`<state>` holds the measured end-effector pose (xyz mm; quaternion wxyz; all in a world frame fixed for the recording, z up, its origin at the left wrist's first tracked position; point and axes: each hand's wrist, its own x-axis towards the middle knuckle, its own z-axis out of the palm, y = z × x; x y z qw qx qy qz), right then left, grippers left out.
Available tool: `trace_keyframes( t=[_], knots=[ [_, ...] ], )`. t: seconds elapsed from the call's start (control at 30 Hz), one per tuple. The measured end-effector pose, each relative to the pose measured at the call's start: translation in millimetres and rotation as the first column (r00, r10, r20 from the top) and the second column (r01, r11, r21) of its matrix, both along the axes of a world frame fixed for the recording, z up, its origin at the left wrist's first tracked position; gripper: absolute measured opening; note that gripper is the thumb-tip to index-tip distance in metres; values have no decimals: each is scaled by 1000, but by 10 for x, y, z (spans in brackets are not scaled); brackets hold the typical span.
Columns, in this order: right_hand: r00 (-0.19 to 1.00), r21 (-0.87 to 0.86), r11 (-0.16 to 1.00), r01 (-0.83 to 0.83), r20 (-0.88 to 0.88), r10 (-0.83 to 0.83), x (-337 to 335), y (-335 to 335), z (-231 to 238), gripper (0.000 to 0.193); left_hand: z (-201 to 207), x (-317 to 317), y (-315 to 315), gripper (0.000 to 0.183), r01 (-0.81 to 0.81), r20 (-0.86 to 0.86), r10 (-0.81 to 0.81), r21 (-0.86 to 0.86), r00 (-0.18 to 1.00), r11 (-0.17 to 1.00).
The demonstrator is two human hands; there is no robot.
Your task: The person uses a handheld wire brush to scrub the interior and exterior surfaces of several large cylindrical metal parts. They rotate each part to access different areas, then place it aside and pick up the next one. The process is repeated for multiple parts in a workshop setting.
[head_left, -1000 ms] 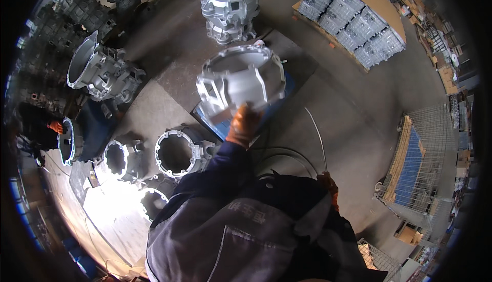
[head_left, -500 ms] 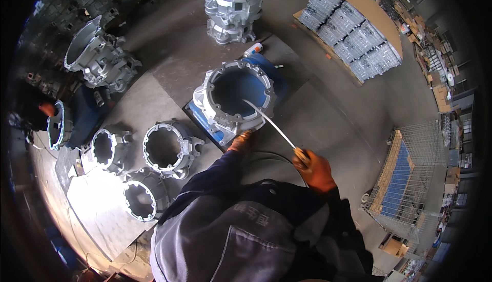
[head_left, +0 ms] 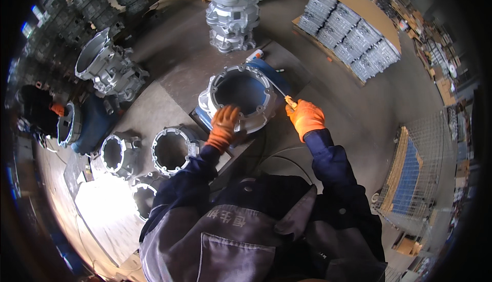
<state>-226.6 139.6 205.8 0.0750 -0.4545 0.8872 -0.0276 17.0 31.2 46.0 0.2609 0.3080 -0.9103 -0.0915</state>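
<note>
A round silver metal housing [head_left: 205, 99] with a wide opening sits in front of me on a blue support [head_left: 267, 72]. My left hand [head_left: 224, 127], in an orange glove, is on its near-left rim with the fingers curled over the edge. My right hand [head_left: 307, 118], also gloved in orange, is closed round the yellow handle of a thin file-like tool [head_left: 279, 90]. The tool's narrow metal shaft points up and left to the housing's right rim; whether it touches there I cannot tell.
Several similar housings [head_left: 199, 148] stand at the left, near another person's orange glove [head_left: 57, 109]. A tall stack of housings [head_left: 233, 23] rises beyond mine, with a spray can [head_left: 254, 55] before it. Palletised castings [head_left: 348, 36] and a wire cage [head_left: 410, 174] are at the right.
My left hand has come up from the housing's near side onto its rim. The right hand has moved up and away, taking the tool from the opening to the right rim.
</note>
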Motion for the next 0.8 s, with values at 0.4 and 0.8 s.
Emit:
trace_keyframes(
  t=[0.4, 0.8],
  knots=[
    [890, 234, 961, 149, 392, -234, 44, 1476, 382, 44, 118, -319, -614, 45, 268, 624, -320, 179, 712, 947],
    [509, 189, 841, 506, 722, -469, -19, 2032, -44, 34, 228, -1423, -55, 70, -457, 526, 216, 386, 823, 801]
  ],
)
